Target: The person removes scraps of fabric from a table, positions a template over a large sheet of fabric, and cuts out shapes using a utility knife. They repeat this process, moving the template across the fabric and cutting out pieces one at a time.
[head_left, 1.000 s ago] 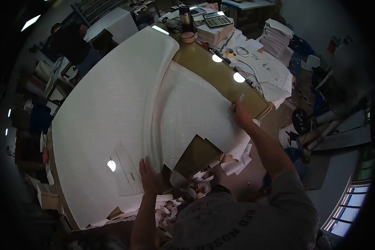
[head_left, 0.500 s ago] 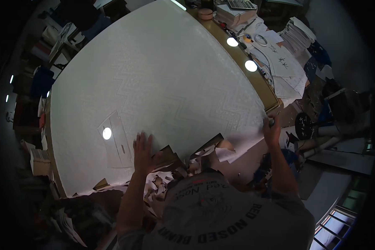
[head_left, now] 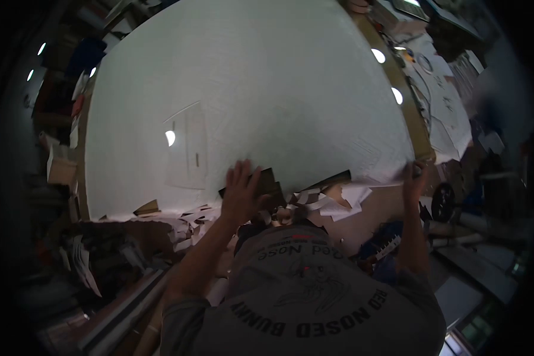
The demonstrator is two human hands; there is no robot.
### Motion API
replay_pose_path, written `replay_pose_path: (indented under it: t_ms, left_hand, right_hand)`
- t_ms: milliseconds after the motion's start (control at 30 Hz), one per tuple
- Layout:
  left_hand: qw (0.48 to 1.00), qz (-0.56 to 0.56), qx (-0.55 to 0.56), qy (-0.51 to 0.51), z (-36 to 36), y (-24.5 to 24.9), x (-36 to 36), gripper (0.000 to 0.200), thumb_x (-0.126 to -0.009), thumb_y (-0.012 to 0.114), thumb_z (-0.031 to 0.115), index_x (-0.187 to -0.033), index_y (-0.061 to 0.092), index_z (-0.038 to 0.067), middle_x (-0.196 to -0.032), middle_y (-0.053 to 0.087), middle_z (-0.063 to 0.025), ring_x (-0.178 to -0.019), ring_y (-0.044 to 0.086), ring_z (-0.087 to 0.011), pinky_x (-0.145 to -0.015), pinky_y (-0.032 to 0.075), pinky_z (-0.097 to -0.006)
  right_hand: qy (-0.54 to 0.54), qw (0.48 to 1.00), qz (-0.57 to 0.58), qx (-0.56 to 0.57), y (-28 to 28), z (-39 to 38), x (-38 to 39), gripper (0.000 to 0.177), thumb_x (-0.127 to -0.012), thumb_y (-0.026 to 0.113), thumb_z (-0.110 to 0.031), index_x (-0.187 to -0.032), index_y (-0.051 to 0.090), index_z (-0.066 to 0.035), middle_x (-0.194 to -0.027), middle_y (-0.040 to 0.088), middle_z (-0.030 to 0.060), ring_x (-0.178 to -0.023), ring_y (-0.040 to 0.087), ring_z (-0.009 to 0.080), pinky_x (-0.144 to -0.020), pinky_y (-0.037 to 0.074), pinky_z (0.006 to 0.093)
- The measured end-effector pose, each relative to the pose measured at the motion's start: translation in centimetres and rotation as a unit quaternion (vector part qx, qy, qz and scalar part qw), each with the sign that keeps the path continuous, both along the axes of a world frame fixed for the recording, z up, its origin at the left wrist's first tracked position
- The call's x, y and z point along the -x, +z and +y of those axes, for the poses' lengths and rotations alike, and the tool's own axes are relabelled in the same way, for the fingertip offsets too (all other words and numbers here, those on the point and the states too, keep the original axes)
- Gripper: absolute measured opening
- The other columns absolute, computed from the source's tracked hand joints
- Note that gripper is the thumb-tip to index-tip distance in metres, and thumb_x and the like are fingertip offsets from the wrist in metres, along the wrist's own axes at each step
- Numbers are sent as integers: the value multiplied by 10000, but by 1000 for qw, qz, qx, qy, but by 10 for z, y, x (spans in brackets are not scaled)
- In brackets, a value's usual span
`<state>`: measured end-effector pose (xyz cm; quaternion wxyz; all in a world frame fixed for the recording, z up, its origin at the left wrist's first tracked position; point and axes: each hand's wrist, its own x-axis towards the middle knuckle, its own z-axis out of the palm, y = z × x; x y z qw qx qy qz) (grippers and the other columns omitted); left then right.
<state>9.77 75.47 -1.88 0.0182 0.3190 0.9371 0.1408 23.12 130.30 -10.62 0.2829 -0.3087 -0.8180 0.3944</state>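
Note:
A large pale sheet with a faint zigzag pattern (head_left: 291, 89) covers the table in front of me. My left hand (head_left: 241, 193) lies flat near the sheet's front edge, fingers spread, beside a dark brown exposed patch (head_left: 269, 185). At the sheet's front right corner is my right hand (head_left: 415, 181), its fingers curled together. Something small may be in them, but I cannot make it out. A clear rectangular plate with a slot (head_left: 187, 160) rests on the sheet, left of my left hand.
Curled paper strips (head_left: 199, 222) and torn pieces (head_left: 344, 199) hang along the front edge. The brown table rim (head_left: 391, 77) runs down the right. Papers with handwriting (head_left: 448, 104) and a tape roll (head_left: 424, 63) lie beyond it. A cardboard box (head_left: 62, 166) stands at the left.
The view has shifted, so the table and both hands appear further right and slightly higher. My left hand remains flat on the sheet and my right hand stays at the corner.

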Motion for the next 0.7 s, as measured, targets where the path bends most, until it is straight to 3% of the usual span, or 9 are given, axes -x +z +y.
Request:
replay_pose_path:
  t_ms: [33,100,200,267,367,467,533,600,700]
  left_hand:
    - [1000,0,-9,-2,-1,3,-2,850,-907,774,413,-1588,412,56,-1682,273,-292,-1554,243,-520,-1255,201,-636]
    - [999,-8,-33,0,-3,8,-13,858,-883,799,390,-1579,422,59,-1671,298,-283,-1546,270,-510,-1255,221,-626]
    - [996,-20,-80,14,-5,7,-31,815,-875,809,343,-1552,455,58,-1643,352,-270,-1534,311,-487,-1254,253,-606]
    - [993,-23,-116,22,-10,5,-44,766,-878,808,315,-1524,490,54,-1622,392,-263,-1525,339,-473,-1251,274,-595]
    - [983,-13,-182,19,-26,6,-70,638,-868,812,197,-1439,570,48,-1495,536,-234,-1451,455,-435,-1210,365,-559]
    - [959,-42,-273,69,-49,9,-87,538,-847,811,104,-1347,623,38,-1338,631,-200,-1321,565,-405,-1126,461,-512]
    - [941,13,-266,210,-78,15,-92,491,-868,796,108,-1321,622,35,-1216,647,-194,-1210,595,-388,-1057,485,-470]
    - [909,62,-249,327,-115,-1,-88,517,-882,786,106,-1346,583,5,-1251,621,-216,-1226,594,-383,-1042,492,-446]
    - [775,18,-332,538,-182,-40,-73,621,-912,809,200,-1386,502,-58,-1346,564,-239,-1203,599,-357,-1029,493,-432]
  right_hand:
    - [-10,998,-9,-63,-4,4,2,298,-1025,733,-229,-1200,609,-23,-1035,631,100,-860,584,166,-760,516,339]
    - [-36,998,-41,-23,-21,25,1,272,-1034,718,-249,-1178,649,-29,-1097,661,120,-829,598,191,-698,521,363]
    - [-11,974,-17,-226,-17,32,2,282,-1051,689,-281,-1189,651,-38,-1110,704,141,-873,671,279,-759,536,417]
    - [-44,982,-59,-176,-33,46,0,308,-1060,670,-297,-1238,644,-47,-1174,707,159,-945,686,314,-813,535,433]
    - [-69,987,-107,-102,-5,28,2,348,-1067,655,-319,-1287,632,-51,-1248,690,183,-1036,692,330,-863,543,431]
    - [-106,971,-103,-189,-25,52,-4,383,-1063,657,-334,-1317,616,-50,-1261,687,202,-1088,697,363,-886,555,441]
    - [-120,967,-95,-203,-7,31,-6,374,-1070,631,-334,-1314,615,-51,-1269,689,206,-1097,698,374,-894,551,454]
    - [-139,962,-88,-218,7,12,-2,366,-1077,605,-333,-1311,613,-52,-1277,692,210,-1106,700,385,-902,547,468]
    - [-101,968,-52,-225,5,-10,-10,383,-1084,612,-356,-1332,591,-66,-1321,666,199,-1143,685,363,-911,550,463]
